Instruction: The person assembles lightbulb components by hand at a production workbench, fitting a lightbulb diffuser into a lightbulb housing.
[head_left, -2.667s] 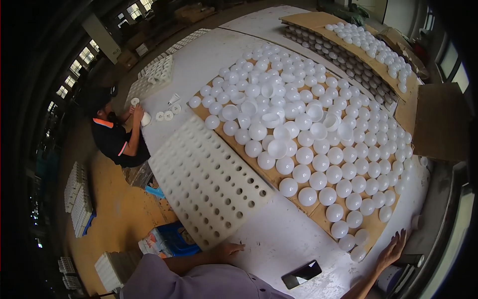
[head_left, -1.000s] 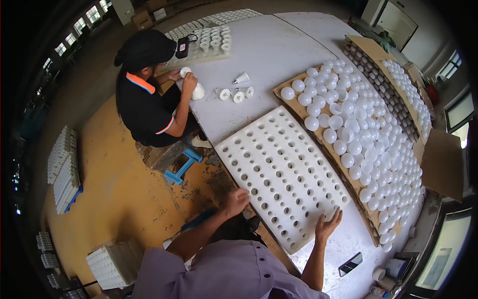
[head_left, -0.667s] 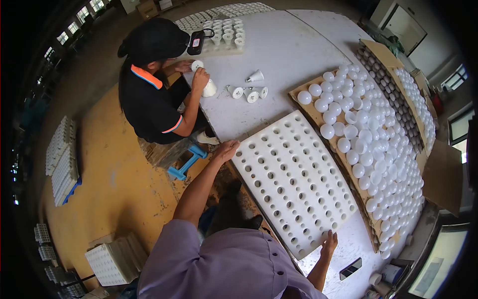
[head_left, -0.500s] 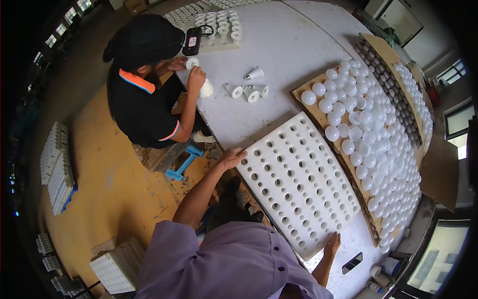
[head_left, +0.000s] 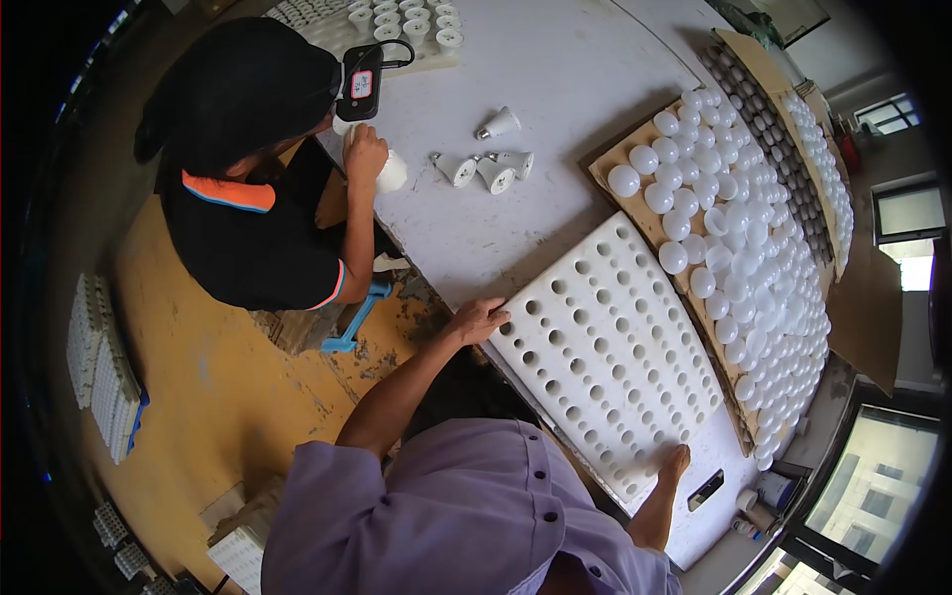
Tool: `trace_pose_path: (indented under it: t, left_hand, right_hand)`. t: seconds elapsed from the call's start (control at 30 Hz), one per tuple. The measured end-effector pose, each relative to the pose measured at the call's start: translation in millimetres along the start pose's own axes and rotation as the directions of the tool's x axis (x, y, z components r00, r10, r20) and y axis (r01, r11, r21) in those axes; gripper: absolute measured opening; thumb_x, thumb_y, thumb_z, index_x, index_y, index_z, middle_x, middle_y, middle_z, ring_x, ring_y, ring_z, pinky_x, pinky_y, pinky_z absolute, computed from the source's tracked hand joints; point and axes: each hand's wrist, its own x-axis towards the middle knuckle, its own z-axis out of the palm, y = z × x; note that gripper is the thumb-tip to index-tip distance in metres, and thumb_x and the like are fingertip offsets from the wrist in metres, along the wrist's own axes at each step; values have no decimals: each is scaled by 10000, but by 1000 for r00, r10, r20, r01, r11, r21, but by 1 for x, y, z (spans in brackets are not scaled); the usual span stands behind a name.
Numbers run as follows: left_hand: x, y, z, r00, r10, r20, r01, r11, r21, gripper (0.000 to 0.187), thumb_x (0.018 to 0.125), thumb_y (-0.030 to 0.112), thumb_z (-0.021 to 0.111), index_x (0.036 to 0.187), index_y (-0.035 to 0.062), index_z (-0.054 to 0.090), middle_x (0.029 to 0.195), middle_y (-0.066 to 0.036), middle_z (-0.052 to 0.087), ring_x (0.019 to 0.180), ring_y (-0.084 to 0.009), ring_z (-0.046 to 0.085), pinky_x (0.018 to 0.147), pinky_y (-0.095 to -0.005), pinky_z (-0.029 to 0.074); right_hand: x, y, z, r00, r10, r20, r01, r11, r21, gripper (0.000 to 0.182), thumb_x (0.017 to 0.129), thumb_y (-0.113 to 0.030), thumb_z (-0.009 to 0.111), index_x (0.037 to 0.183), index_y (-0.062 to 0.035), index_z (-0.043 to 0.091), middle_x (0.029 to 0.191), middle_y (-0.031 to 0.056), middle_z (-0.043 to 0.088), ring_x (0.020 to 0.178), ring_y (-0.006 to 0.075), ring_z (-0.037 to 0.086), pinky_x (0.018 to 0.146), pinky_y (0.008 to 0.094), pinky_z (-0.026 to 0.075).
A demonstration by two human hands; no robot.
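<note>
A white foam tray (head_left: 605, 372) with rows of round holes lies on the table in front of me, its holes showing no bulbs in them. My left hand (head_left: 479, 321) grips its near left corner, fingers over the edge. At the lower right corner, my right hand (head_left: 675, 462) holds the tray's other end, with the thumb side partly hidden. Beyond the right edge of the tray, many white bulb domes (head_left: 674, 258) stand on a brown cardboard sheet (head_left: 602, 171).
Several white bulb bases (head_left: 496, 177) lie on the table (head_left: 436, 238). A co-worker (head_left: 248, 149) sits at left, handling a white cup-shaped part (head_left: 393, 173). A filled tray (head_left: 431, 55) stands at the back. Near my right hand is a dark phone-like object (head_left: 706, 490).
The view has shifted, so the co-worker appears larger and further left. Both my hands stay on the foam tray. The co-worker's head has bent closer over the hands.
</note>
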Motion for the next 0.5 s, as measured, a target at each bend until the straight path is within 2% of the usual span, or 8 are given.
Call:
trace_pose_path:
  t: [0.07,0.13,0.2,0.27,0.37,0.4,0.43,0.5]
  left_hand:
    - [-2,-2,4,1000,-16,1,16,999,-40,378,866,358,552,1039,25,592,832,-228,627,809,-392,607,734,-425,470]
    - [0,-13,9,997,37,-66,-36,999,16,360,869,353,577,1050,43,597,804,-168,626,732,-264,605,704,-365,468]
    - [0,-19,11,998,44,-55,-41,998,42,389,855,366,570,1031,21,597,864,-237,632,851,-397,614,738,-428,478]
    - [-10,-9,6,998,-26,-49,29,996,80,388,853,367,569,998,8,589,820,-231,622,805,-388,607,711,-421,471]
    - [-15,-40,5,987,19,-159,-26,999,-44,326,855,240,620,1037,-29,594,842,-145,654,751,-209,608,690,-342,475]
    - [-21,-28,-4,997,-3,-78,-12,981,-193,341,872,200,611,1115,-37,588,892,-89,663,794,-140,592,718,-300,476]
    - [-21,-30,-14,998,-61,10,62,991,-117,347,895,158,582,1196,-16,569,976,-60,650,865,-89,572,759,-268,472]
    - [-21,-34,-14,998,-65,1,64,988,-138,346,898,152,575,1204,-10,566,974,-57,649,864,-89,570,760,-266,469]
  right_hand:
    - [4,8,-3,1000,-6,5,5,1000,3,378,900,-399,492,995,-37,543,732,37,551,611,150,510,532,305,446]
    - [3,11,-4,1000,-14,11,14,1000,15,389,897,-406,496,1001,-35,543,732,36,547,615,147,512,532,301,445]
    - [-1,5,5,1000,-1,-17,2,998,59,403,892,-412,498,1008,-29,542,728,35,547,613,138,513,527,290,440]
    - [-8,-1,10,998,-67,-17,68,996,55,379,898,-381,485,1016,-25,542,726,31,544,615,133,511,530,284,438]
    - [-13,-5,22,998,-55,-9,55,998,8,329,900,-286,460,1044,-1,540,765,58,568,686,150,542,603,284,454]
    - [-13,-1,24,998,-69,6,69,998,-5,335,893,-257,467,1078,12,540,785,86,591,719,188,572,651,308,477]
    - [-11,-3,21,998,-68,-10,68,998,3,335,893,-257,467,1078,12,540,785,86,591,719,188,572,651,308,477]
    - [-1,-9,25,993,-87,-85,36,875,-483,396,860,-200,522,1180,34,513,935,168,614,833,302,603,781,387,491]
